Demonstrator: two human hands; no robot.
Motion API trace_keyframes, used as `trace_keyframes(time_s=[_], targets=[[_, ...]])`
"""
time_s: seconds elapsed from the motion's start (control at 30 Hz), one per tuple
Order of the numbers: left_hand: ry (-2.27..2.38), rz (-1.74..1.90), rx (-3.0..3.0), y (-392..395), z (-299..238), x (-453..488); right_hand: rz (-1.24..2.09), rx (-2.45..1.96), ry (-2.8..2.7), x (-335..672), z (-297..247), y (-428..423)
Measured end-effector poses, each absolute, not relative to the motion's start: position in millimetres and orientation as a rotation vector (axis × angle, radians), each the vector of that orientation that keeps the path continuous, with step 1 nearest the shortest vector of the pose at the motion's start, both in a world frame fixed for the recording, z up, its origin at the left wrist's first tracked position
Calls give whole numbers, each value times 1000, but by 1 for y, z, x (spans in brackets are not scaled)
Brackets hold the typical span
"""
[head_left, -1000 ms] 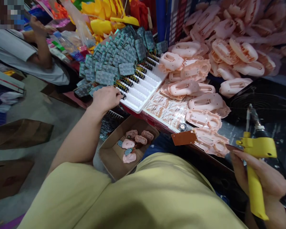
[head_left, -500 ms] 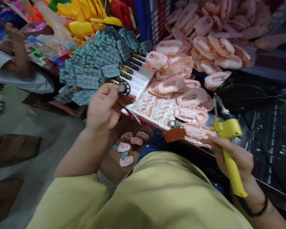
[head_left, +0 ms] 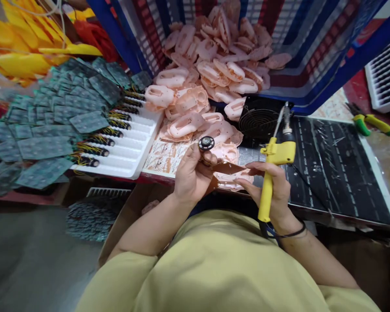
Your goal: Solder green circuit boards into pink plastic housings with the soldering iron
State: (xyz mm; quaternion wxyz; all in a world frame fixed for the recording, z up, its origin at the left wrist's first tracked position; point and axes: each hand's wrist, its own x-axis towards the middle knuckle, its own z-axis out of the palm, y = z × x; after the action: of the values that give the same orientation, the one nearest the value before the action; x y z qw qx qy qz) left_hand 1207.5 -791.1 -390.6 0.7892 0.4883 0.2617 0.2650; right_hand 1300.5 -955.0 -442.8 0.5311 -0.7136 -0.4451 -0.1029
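My left hand (head_left: 192, 175) is closed on a small round black speaker (head_left: 206, 143), held up at its fingertips, and also touches a brown circuit board (head_left: 229, 168). My right hand (head_left: 274, 190) grips the yellow handle of a soldering iron (head_left: 273, 167), its tip pointing up and away. The fingers of that hand reach toward the brown board. Both hands meet at the table's front edge, just above a pink plastic shell (head_left: 227, 152).
A white tray (head_left: 130, 147) with wired parts and a spread of green circuit boards (head_left: 45, 125) lie at the left. A heap of pink shells (head_left: 214, 73) fills the back. A black fan (head_left: 258, 121), a black mat (head_left: 338, 164) and yellow-green pliers (head_left: 370, 123) lie to the right.
My left hand picked a speaker from the tray area and carried it right to meet my right hand. The view swung right, and the other person at the left left the view.
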Motion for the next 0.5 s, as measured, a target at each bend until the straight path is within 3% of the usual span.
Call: trace_keyframes(time_s=[0.3,0.5], targets=[[523,541,1294,-780,-409,1196,-409,-1585,-1345,1318,-425,-967],[232,420,1999,-745,-381,1194,-491,-1657,-1689,1343,-405,-986]])
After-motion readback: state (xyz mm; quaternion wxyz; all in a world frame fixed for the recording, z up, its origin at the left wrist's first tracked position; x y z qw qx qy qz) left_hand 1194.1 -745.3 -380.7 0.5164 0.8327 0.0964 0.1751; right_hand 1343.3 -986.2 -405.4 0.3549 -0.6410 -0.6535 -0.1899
